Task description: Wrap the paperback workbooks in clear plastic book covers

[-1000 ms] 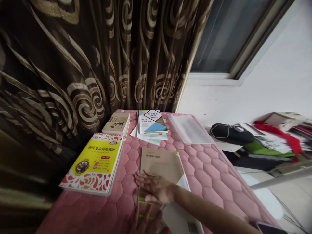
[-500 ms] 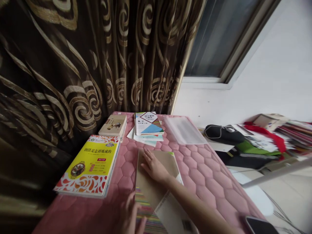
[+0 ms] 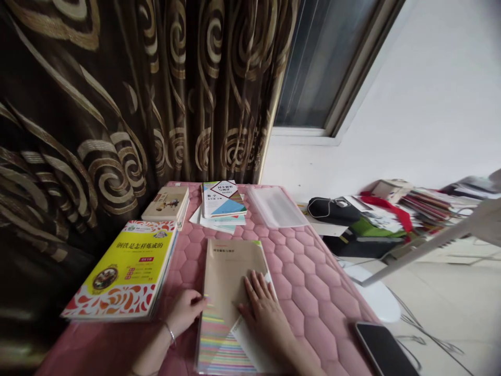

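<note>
A tan workbook [image 3: 225, 266] with colourful stripes across its lower part lies in front of me on the pink quilted cover [image 3: 309, 284]. Its edges look glossy, as if a clear plastic cover is around it. My right hand [image 3: 264, 308] rests flat on its right half, fingers spread. At the left edge, my left hand [image 3: 186, 313] has curled fingers, with thumb and forefinger pinched at the workbook's side. A bracelet [image 3: 170, 334] circles the left wrist. Left of that hand lies a stack topped by a yellow book [image 3: 136, 253] with red-and-white patterns.
Farther back are a stack of beige books [image 3: 166, 202], a blue-and-white maths book [image 3: 223, 201] on loose papers, and clear plastic sleeves [image 3: 276, 207]. A phone [image 3: 385, 347] lies at the right edge. Beyond stand a lamp [image 3: 426, 253] and piled papers [image 3: 422, 203]; a dark curtain [image 3: 183, 94] hangs behind.
My right hand has slid from the workbook's upper left towards its lower right, baring the printed title. My left hand has come up to the left edge. The view has shifted rightwards.
</note>
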### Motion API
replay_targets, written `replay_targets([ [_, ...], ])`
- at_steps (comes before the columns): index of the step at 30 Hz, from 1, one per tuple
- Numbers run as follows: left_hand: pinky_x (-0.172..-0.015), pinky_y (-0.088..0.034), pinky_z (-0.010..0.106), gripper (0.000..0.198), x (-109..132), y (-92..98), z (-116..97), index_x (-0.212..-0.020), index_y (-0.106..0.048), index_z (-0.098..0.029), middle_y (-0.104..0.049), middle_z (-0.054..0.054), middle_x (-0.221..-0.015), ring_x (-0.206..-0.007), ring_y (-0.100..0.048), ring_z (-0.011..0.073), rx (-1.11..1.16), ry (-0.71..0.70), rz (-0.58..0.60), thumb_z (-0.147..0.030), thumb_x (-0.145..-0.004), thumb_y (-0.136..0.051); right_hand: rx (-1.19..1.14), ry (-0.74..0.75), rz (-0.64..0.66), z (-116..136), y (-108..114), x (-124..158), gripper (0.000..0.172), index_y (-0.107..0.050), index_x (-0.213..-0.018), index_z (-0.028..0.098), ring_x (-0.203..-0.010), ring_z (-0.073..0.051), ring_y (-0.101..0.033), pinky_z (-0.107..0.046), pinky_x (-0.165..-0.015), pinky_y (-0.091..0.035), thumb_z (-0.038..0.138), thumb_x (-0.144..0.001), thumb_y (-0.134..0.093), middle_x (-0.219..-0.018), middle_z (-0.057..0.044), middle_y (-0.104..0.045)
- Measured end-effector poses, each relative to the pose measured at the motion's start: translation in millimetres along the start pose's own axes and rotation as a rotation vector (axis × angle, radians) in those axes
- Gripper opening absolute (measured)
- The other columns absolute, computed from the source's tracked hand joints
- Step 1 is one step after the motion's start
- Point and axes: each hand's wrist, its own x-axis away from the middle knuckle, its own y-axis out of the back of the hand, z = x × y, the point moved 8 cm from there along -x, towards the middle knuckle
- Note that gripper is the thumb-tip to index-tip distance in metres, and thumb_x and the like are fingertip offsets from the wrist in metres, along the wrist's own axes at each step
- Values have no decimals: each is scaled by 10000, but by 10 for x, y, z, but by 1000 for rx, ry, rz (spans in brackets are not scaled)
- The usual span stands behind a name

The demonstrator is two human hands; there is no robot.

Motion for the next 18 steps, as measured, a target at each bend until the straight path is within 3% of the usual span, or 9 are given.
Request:
replay_targets([
  [3, -605, -387, 249, 314, 17, -70, -202, -582, -521, -191, -540, -30, -577, -659, -508, 161, 85, -84, 42, -503, -602, -559, -113, 15, 2, 133, 88, -75, 580, -473, -1399, 93, -1446, -332, -206, -531, -1166, -202, 427, -928, -420, -1545, -184, -301],
  [5, -593, -371, 244, 269, 35, -117, -351, -601, -530, -186, -540, -30, -588, -647, -491, 154, 139, -133, 23, -455, -622, -533, -279, 116, 39, 334, 204, -133, 514, -615, -1223, 109, -1372, -301, -372, -477, -1129, -299, 443, -965, -321, -1410, -194, -492],
  [7, -574, -359, 242, 229, 67, -145, -559, -588, -516, -186, -511, -30, -563, -615, -469, 145, 144, -191, -10, -406, -648, -500, -492, 194, 86, 554, 392, -183, 565, -667, -1047, 156, -1189, -253, -550, -411, -1044, -405, 505, -981, -228, -1168, -151, -642],
  [9, -575, -370, 241, 190, 145, -127, -884, -580, -501, -188, -509, -23, -565, -606, -467, 140, 127, -290, -49, -356, -669, -486, -696, 144, 87, 684, 638, -235, 592, -647, -1034, 168, -1017, -227, -621, -374, -954, -463, 596, -957, -246, -994, -107, -679],
  [11, -607, -404, 241, 171, 294, -58, -1311, -599, -509, -189, -547, -7, -616, -632, -497, 142, 104, -427, -100, -322, -704, -488, -876, 73, 35, 758, 914, -255, 577, -622, -1088, 169, -956, -215, -625, -356, -913, -480, 652, -909, -361, -947, -77, -682],
  [13, -693, -447, 252, 162, 478, -1, -1743, -677, -555, -187, -619, 26, -755, -735, -566, 157, 52, -540, -140, -289, -768, -467, -1093, 60, -15, 802, 1154, -237, 552, -603, -1152, 187, -977, -209, -619, -345, -913, -484, 642, -870, -469, -998, -62, -682],
  [15, -765, -474, 279, 163, 607, -19, -2064, -751, -590, -190, -661, 64, -894, -845, -613, 182, -61, -568, -173, -260, -800, -451, -1268, 57, -36, 765, 1279, -215, 561, -598, -1199, 198, -985, -219, -629, -351, -898, -502, 633, -867, -473, -1020, -69, -687],
  [17, -861, -480, 340, 160, 630, -159, -2230, -796, -622, -189, -649, 126, -1135, -1027, -617, 240, -251, -546, -188, -255, -797, -477, -1245, 42, -78, 620, 1287, -218, 606, -622, -1201, 181, -973, -240, -646, -367, -873, -525, 631, -909, -342, -961, -92, -700],
  [18, -890, -479, 366, 173, 590, -292, -2239, -851, -642, -184, -598, 152, -1265, -1101, -600, 271, -344, -517, -153, -264, -787, -503, -1106, 44, -132, 519, 1275, -229, 644, -644, -1183, 171, -959, -244, -655, -367, -856, -536, 609, -936, -241, -908, -101, -705],
])
